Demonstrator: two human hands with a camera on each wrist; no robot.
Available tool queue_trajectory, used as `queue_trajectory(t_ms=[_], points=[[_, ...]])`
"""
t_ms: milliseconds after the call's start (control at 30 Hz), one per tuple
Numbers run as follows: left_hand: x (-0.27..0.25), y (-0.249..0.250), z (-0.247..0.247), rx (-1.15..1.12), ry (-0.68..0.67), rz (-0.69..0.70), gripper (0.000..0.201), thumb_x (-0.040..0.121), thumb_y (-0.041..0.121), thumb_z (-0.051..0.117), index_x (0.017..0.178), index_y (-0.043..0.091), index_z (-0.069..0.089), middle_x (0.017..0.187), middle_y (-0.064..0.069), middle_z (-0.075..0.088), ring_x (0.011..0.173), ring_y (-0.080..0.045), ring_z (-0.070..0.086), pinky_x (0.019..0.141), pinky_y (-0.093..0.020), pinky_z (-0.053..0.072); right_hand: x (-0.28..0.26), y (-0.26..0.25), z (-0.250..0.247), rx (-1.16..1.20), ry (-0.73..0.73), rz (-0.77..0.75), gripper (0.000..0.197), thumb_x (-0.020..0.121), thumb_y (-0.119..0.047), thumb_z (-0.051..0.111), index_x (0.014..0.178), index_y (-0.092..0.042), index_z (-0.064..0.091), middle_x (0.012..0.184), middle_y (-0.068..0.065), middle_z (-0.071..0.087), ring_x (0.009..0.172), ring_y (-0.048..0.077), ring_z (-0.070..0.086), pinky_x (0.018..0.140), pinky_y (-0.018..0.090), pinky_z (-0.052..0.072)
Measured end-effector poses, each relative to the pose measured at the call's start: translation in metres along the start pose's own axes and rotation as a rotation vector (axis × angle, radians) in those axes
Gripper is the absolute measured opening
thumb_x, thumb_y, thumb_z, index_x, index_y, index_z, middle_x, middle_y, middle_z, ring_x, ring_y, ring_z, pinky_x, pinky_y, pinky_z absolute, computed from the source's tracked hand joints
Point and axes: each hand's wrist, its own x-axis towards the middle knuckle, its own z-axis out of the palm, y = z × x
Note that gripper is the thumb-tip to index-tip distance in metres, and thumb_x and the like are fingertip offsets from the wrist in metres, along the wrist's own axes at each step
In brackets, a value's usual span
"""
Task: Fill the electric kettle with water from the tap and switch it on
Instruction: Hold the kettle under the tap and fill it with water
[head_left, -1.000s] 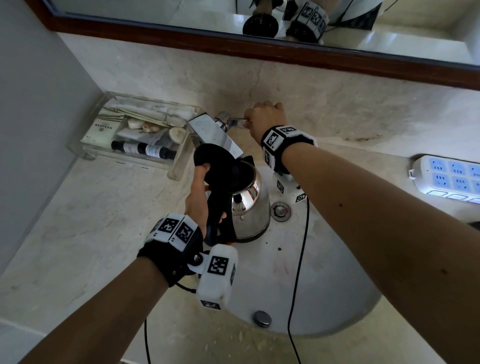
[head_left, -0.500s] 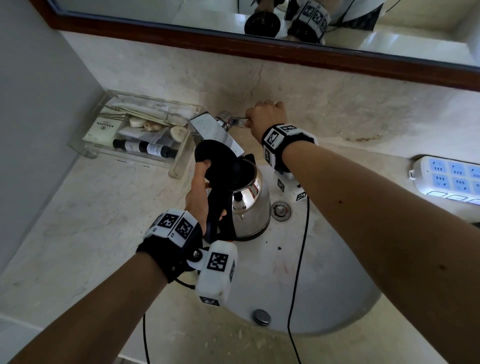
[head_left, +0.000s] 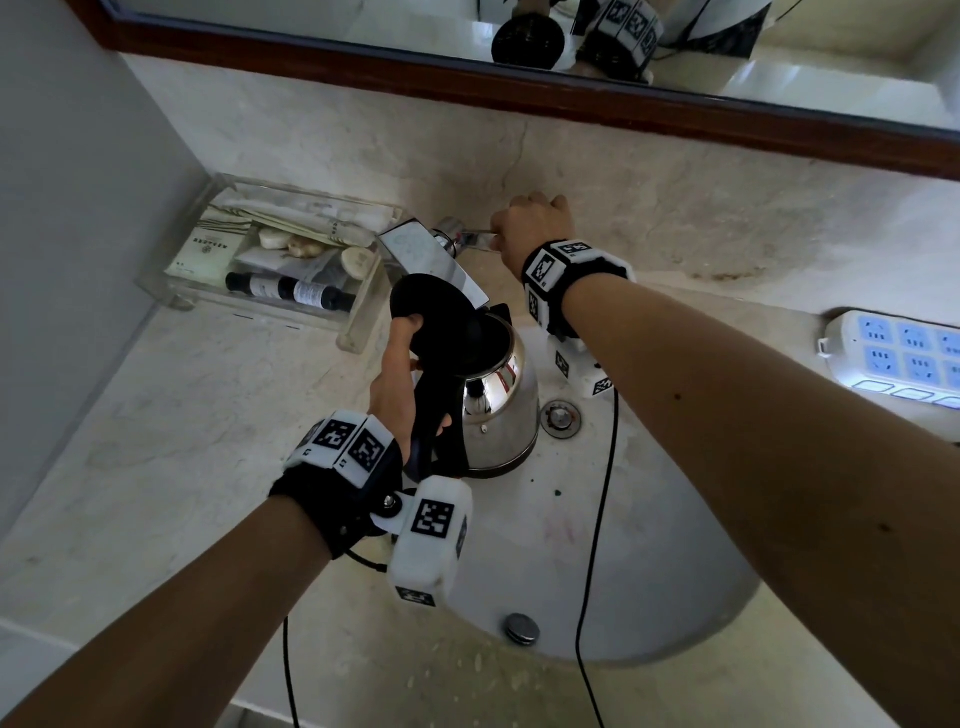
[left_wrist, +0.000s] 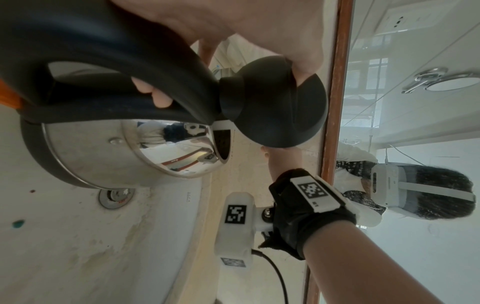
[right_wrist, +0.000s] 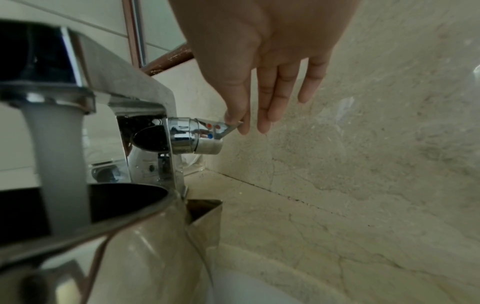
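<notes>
No legible text (box (head_left: 200, 253) print too small).

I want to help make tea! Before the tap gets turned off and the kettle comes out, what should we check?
1. Water stream falls inside the shiny steel electric kettle: ok.
2. Round black lid held open, clear of the square chrome tap spout: ok.
3. Left hand grips the black handle firmly: ok.
4. Right hand has the chrome tap lever pinched, ready to shut it: ok.
5. Water level high enough: cannot tell.
6. White power strip is dry: cannot tell.
</notes>
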Motion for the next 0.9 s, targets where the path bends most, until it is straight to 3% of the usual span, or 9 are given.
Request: queue_trajectory(t_ms=[100,167,300,567,700,767,900], points=[[0.0002,0.0012,0.0007,0.004,-0.004,0.004,0.068,0.061,0.071,0.055,0.099,0.016,0.061,0.093,-0.016,0.067,0.060,-0.031,0.060,0.058,-0.034,0.046,-0.0002,-0.0003,-0.0009,-0.007,-0.006,-0.001,0.031,0.099,-0.028,0.045,0.121,-0.013,0.063,0.128,0.014,0.057,0.127,0.031,0.044,0.109,0.042,0.029],[0.0001,0.0013,0.0008,0.005,-0.009,0.002,0.071,0.058,0.072,0.055,0.099,0.015,0.061,0.091,-0.017,0.066,0.059,-0.030,0.060,0.058,-0.034,0.046,-0.0003,-0.0003,-0.0011,-0.014,-0.011,-0.001,0.031,0.099,-0.027,0.045,0.121,-0.013,0.062,0.129,0.014,0.057,0.128,0.031,0.044,0.109,0.043,0.029],[-0.0001,0.0013,0.0001,-0.009,0.007,-0.012,0.064,0.065,0.068,0.055,0.098,0.013,0.061,0.077,-0.015,0.066,0.058,-0.029,0.059,0.058,-0.033,0.045,-0.0005,-0.0009,-0.0016,-0.032,-0.002,-0.004,0.030,0.099,-0.024,0.046,0.121,-0.013,0.062,0.129,0.014,0.056,0.127,0.031,0.044,0.109,0.043,0.029],[-0.0031,0.0019,0.0014,0.024,-0.006,0.020,0.060,0.068,0.070,0.051,0.098,0.018,0.059,0.097,-0.021,0.067,0.062,-0.032,0.060,0.062,-0.037,0.046,-0.0008,-0.0008,0.0006,-0.055,0.004,-0.013,0.029,0.099,-0.022,0.047,0.121,-0.012,0.062,0.128,0.015,0.057,0.126,0.033,0.044,0.107,0.042,0.032],[-0.0051,0.0028,0.0016,0.026,0.001,0.025,0.045,0.083,0.062,0.049,0.094,0.019,0.057,0.086,-0.014,0.063,0.064,-0.032,0.057,0.062,-0.035,0.044,-0.0016,-0.0009,0.0028,-0.081,0.016,-0.028,0.029,0.098,-0.019,0.048,0.124,-0.011,0.059,0.130,0.015,0.056,0.127,0.034,0.044,0.106,0.042,0.032],[-0.0070,0.0025,0.0023,0.037,0.001,0.044,0.040,0.080,0.062,0.049,0.089,0.024,0.056,0.092,-0.013,0.061,0.070,-0.034,0.058,0.065,-0.040,0.044,-0.0031,0.0001,0.0039,-0.092,0.021,-0.047,0.032,0.099,-0.021,0.047,0.127,-0.011,0.056,0.132,0.015,0.054,0.127,0.034,0.043,0.106,0.042,0.032],[-0.0079,0.0024,0.0032,0.012,0.009,0.030,0.060,0.066,0.069,0.052,0.099,0.020,0.060,0.106,-0.020,0.065,0.068,-0.034,0.060,0.066,-0.041,0.046,-0.0055,-0.0005,0.0035,-0.095,0.024,-0.049,0.032,0.099,-0.020,0.047,0.128,-0.010,0.054,0.133,0.015,0.054,0.127,0.034,0.043,0.107,0.042,0.031]])
